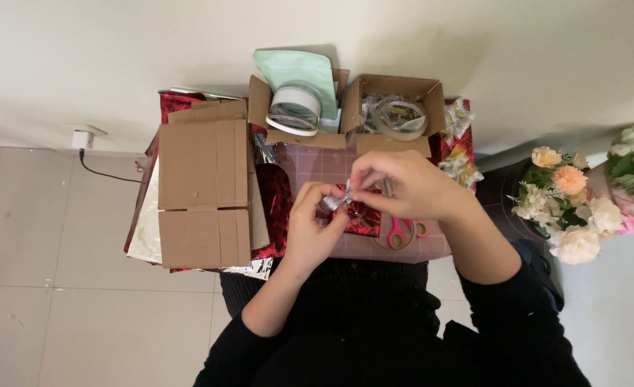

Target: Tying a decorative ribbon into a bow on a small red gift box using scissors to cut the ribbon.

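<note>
Head view looking straight down, person seated in black long sleeves at a small table [403, 249] covered by a pink gridded mat. Largest item: flattened brown cardboard [204, 192] lying over the table's left half, on top of red shiny wrapping foil [275, 201] that sticks out around its edges. White/silver sheet [145, 229] hangs off the far left edge.

Back of table: two open cardboard boxes side by side. Left box [263, 107] holds a big white tape roll [295, 111] with a pale green pouch [299, 72] leaning behind it. Right box [428, 97] holds clear tape rolls [401, 118] and clear wrappers.

Off to the right, well apart from the table: bouquet of artificial flowers [571, 204], cream, peach, pink, with green leaves. Small wrapped pieces [460, 161] at the table's right rear corner. White plug in wall socket [82, 137] at left, black cord trailing down.

Pink-handled scissors [403, 231] lie on the mat just under the right hand.

Both hands raised over the mat centre. Left hand [313, 226] fingers closed around a small silver foil-wrapped piece [335, 201]. Right hand [406, 183] fingers pinched on the same piece's top end, touching the left-hand fingertips. Piece sits between the two hands, above a red foil square [362, 218] on the mat.
</note>
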